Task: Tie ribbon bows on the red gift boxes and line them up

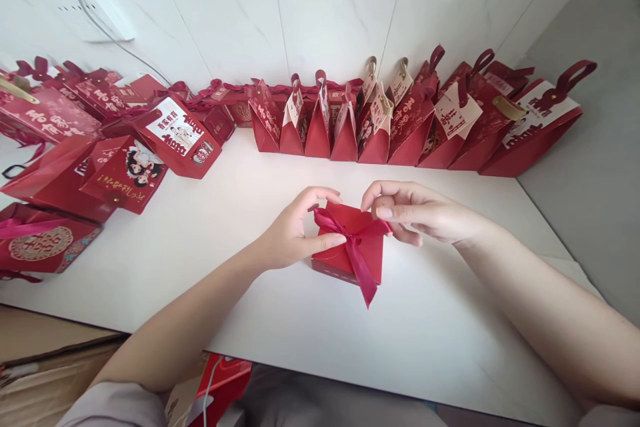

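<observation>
A small red box (369, 260) sits on the white table, with a dark pink ribbon (359, 265) knotted across its top. One ribbon tail hangs over the front edge and the other points right. My left hand (295, 230) grips the box from the left, thumb on the lid beside the knot and fingertips at the back edge. At the box's right side, my right hand (417, 210) is loosely curled above the ribbon's right end, its fingers apart and nothing visible between them.
A row of red gift bags (345, 140) stands along the tiled wall. More red boxes (123, 170) are piled at the left. A grey cable (117, 43) runs down the wall. Below the table's front edge are cardboard (50, 373) and a red item (225, 380).
</observation>
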Demonstrator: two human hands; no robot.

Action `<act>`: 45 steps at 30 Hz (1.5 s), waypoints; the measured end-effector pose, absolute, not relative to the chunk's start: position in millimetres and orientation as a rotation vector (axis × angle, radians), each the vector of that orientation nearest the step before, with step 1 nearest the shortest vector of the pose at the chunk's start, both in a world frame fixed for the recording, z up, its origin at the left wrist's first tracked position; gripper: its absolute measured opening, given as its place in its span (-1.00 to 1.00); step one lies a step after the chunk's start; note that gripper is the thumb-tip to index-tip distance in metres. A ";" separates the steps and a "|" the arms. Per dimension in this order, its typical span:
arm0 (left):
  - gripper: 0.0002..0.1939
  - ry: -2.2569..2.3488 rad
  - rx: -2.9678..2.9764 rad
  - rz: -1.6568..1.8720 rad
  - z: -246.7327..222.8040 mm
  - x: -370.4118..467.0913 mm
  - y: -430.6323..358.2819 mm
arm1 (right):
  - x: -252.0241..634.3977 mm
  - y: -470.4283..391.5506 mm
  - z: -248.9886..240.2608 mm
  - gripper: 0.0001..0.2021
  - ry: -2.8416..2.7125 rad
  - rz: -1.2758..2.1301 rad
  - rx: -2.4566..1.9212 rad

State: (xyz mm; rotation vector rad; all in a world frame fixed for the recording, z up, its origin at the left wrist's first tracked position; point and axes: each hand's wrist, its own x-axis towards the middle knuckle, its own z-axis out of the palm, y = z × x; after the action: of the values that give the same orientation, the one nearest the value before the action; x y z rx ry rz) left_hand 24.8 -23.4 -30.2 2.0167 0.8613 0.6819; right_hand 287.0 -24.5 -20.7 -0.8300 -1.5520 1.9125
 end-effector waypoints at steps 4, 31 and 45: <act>-0.40 1.086 2.093 0.670 -15.8 11.7 -16.1 | 290.3 -27.6 -13.2 -0.80 -1.791 1.857 -0.863; -0.67 0.568 1.709 -0.077 -10.1 -2.0 5.0 | 296.8 -14.0 -25.2 -0.78 -1.804 1.891 -0.822; -0.81 0.585 1.843 -0.221 4.6 -27.5 13.5 | 290.6 -23.6 -12.7 -0.77 -1.749 1.400 -0.928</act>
State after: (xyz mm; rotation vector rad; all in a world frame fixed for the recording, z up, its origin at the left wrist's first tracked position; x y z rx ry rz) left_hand -27.5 13.5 4.6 1.8426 0.5855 -0.2213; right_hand 290.6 -23.6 -12.7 -0.9281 -1.7493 1.4001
